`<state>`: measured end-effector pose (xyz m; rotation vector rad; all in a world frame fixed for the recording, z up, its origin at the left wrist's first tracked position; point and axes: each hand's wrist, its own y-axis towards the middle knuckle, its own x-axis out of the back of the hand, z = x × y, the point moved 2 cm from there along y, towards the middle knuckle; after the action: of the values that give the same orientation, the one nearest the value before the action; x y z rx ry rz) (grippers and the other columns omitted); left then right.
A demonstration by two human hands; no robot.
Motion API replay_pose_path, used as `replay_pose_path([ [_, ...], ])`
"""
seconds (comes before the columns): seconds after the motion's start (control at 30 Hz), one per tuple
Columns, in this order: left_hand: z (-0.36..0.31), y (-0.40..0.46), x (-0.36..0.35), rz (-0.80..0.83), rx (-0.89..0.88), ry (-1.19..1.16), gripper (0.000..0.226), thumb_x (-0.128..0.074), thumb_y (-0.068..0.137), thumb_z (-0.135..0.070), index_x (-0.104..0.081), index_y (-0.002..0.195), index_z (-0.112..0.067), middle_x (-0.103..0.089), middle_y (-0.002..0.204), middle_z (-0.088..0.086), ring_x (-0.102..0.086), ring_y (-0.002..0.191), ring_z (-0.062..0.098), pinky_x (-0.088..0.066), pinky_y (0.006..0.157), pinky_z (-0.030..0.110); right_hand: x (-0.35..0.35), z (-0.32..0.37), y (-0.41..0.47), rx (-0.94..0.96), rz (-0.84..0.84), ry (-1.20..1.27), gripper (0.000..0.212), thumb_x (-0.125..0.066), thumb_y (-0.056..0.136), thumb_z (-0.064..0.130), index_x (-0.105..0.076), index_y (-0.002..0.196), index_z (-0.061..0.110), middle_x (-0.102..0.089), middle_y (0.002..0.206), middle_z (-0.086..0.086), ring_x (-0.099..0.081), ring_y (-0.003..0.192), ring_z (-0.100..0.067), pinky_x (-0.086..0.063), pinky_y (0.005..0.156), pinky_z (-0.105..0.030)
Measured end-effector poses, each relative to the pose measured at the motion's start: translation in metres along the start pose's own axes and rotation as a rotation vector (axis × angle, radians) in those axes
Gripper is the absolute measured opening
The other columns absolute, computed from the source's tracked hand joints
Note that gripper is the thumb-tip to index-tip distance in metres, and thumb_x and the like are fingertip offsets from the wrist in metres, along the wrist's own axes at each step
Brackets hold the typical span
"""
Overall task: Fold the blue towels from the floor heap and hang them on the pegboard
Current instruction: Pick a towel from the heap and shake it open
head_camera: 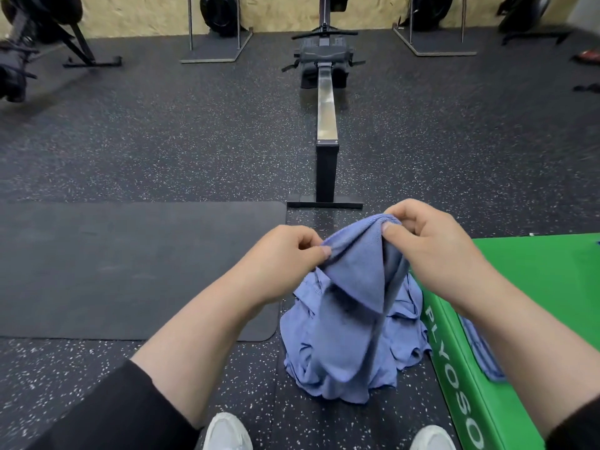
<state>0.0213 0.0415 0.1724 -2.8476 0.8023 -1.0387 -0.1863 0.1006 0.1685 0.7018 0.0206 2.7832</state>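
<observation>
A blue towel (357, 271) hangs lifted between both hands, drooping down over the heap. My left hand (285, 254) pinches its left edge between thumb and fingers. My right hand (422, 238) pinches the top edge a little higher and to the right. Below them a heap of blue towels (308, 352) lies crumpled on the speckled floor, between my feet and the green box. Another blue towel (483, 352) lies flat on top of the green box, partly hidden by my right forearm. No pegboard shows in the head view.
A green plyo box (552, 287) stands at the right, against the heap. A dark mat (130, 271) covers the floor at the left. A rowing machine (326, 125) runs straight ahead. Racks and black equipment line the far wall. My white shoes (227, 431) show at the bottom.
</observation>
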Motion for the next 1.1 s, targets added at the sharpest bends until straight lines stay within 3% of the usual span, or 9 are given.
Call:
replay_pose_path([
  [0.07,0.001,0.003,0.003,-0.122,-0.01,0.008,0.02,-0.06,0.097,-0.027,-0.067,0.082,-0.016,-0.068,0.078,0.006,-0.045,0.062,0.011,-0.039,0.061,0.028,0.002,0.0,0.0,-0.008,-0.013,0.023,0.005,-0.064,0.095,0.021,-0.066,0.09,0.02,-0.075,0.08,0.0,-0.066,0.073,-0.022,-0.053,0.079,-0.044],
  [0.13,0.002,0.007,0.007,-0.253,-0.034,-0.112,0.02,-0.06,0.097,-0.027,-0.066,0.08,-0.018,-0.068,0.079,0.004,-0.051,0.066,0.011,-0.05,0.072,0.029,0.002,-0.001,-0.001,-0.016,-0.005,0.006,0.007,-0.071,0.09,0.023,-0.065,0.088,0.019,-0.074,0.077,-0.003,-0.059,0.066,-0.014,-0.05,0.072,-0.039],
  [0.2,0.004,0.011,0.013,-0.359,-0.05,-0.252,0.022,-0.061,0.093,-0.035,-0.066,0.078,-0.02,-0.069,0.082,0.006,-0.058,0.075,0.014,-0.057,0.087,0.044,0.002,0.001,-0.003,-0.028,0.053,-0.02,0.015,-0.077,0.086,0.025,-0.065,0.086,0.016,-0.072,0.077,-0.008,-0.053,0.063,-0.011,-0.043,0.066,-0.034],
  [0.27,0.005,0.012,0.017,-0.425,-0.053,-0.337,0.026,-0.06,0.087,-0.045,-0.066,0.079,-0.021,-0.069,0.083,0.01,-0.058,0.076,0.015,-0.057,0.088,0.053,0.001,0.003,-0.006,-0.037,0.138,-0.088,0.02,-0.08,0.083,0.03,-0.066,0.084,0.016,-0.072,0.078,-0.008,-0.051,0.063,-0.009,-0.04,0.066,-0.032],
  [0.47,0.005,0.01,0.026,-0.643,-0.063,-0.419,0.024,-0.057,0.1,-0.03,-0.061,0.085,-0.012,-0.049,0.069,-0.007,-0.039,0.061,0.005,-0.037,0.061,0.024,0.001,0.006,-0.011,-0.074,0.279,-0.166,0.031,-0.07,0.088,0.046,-0.068,0.082,0.016,-0.056,0.062,0.011,-0.045,0.058,-0.005,-0.036,0.061,-0.029],
  [0.63,0.01,0.009,0.04,-0.796,-0.073,-0.467,0.02,-0.056,0.099,-0.032,-0.06,0.083,-0.021,-0.051,0.064,-0.016,-0.044,0.063,0.005,-0.043,0.067,0.031,0.0,0.002,-0.009,-0.046,0.266,-0.173,0.027,-0.071,0.09,0.039,-0.065,0.08,0.015,-0.052,0.061,0.008,-0.04,0.057,-0.008,-0.034,0.058,-0.026],
  [0.7,0.01,0.008,0.042,-0.817,-0.092,-0.436,0.02,-0.056,0.099,-0.031,-0.061,0.084,-0.019,-0.052,0.069,-0.01,-0.044,0.065,0.007,-0.042,0.068,0.032,-0.001,0.002,-0.008,-0.033,0.234,-0.172,0.025,-0.074,0.089,0.032,-0.063,0.079,0.012,-0.052,0.059,0.008,-0.038,0.053,-0.006,-0.031,0.052,-0.021],
  [0.97,-0.006,0.002,0.032,-0.727,-0.168,-0.326,0.02,-0.061,0.1,-0.027,-0.065,0.084,-0.015,-0.058,0.071,-0.003,-0.043,0.063,0.004,-0.038,0.06,0.018,0.005,0.004,-0.005,0.056,-0.091,-0.013,0.016,-0.072,0.091,0.028,-0.068,0.078,0.019,-0.07,0.071,-0.008,-0.05,0.062,-0.009,-0.041,0.061,-0.034],
  [1.1,-0.014,-0.002,0.014,-0.605,-0.201,-0.272,0.015,-0.062,0.098,-0.024,-0.068,0.085,-0.021,-0.067,0.078,-0.006,-0.051,0.066,-0.001,-0.04,0.063,0.012,0.003,0.01,-0.006,0.112,-0.129,-0.103,0.016,-0.063,0.095,0.02,-0.074,0.086,0.026,-0.072,0.076,0.01,-0.054,0.066,0.0,-0.043,0.065,-0.022],
])
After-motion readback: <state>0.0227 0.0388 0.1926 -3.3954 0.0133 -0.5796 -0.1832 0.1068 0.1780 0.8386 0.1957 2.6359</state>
